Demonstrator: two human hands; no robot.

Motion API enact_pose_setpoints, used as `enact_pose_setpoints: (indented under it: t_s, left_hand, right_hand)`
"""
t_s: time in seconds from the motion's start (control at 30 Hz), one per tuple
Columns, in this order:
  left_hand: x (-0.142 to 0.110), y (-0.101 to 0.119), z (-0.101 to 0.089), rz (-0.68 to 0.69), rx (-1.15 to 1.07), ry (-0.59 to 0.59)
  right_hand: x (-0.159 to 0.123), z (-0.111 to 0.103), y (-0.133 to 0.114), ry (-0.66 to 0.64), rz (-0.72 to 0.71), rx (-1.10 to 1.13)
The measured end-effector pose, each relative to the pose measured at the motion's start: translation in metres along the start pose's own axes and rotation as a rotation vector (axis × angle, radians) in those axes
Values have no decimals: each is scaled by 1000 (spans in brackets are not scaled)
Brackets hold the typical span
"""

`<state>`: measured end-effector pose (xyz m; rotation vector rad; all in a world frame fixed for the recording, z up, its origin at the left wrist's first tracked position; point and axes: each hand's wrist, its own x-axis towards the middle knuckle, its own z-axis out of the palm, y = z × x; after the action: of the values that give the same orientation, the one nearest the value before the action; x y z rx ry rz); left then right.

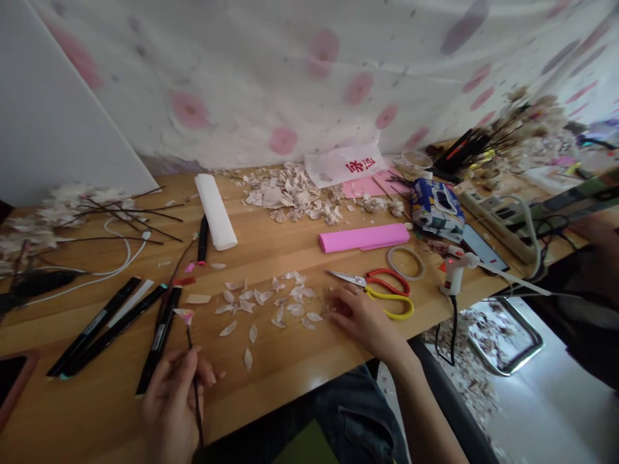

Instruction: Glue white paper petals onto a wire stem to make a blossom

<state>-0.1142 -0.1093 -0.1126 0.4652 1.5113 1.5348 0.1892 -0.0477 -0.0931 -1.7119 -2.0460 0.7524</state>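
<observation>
In my left hand (174, 393) is a thin dark flower stem (194, 374), pinched between thumb and fingers. A small pink and white flower head (186, 316) tops the stem. My right hand (358, 319) rests low over the table with loosely curled fingers slightly apart, and I see nothing held in them. Just left of it lie scattered pale petals (294, 293), several of them single and spread out. Scissors (387, 287) with red and yellow handles lie right beside the right hand, blades pointing left.
Dark markers (159, 338) lie left. Behind are a white paper roll (216, 212), a pink paper roll (363, 238) and a petal heap (294, 193). A tape ring (405, 263), a wipes pack (436, 207) and a glue gun (454, 274) with cord sit right. Another person's arm (597, 235) is far right.
</observation>
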Motion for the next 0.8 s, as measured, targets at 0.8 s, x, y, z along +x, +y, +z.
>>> enact_pose_setpoints:
  t_s: [0.8]
  left_hand:
    - [0, 0, 5, 46, -21, 18]
  right_hand:
    - [8, -2, 10, 121, 16, 237]
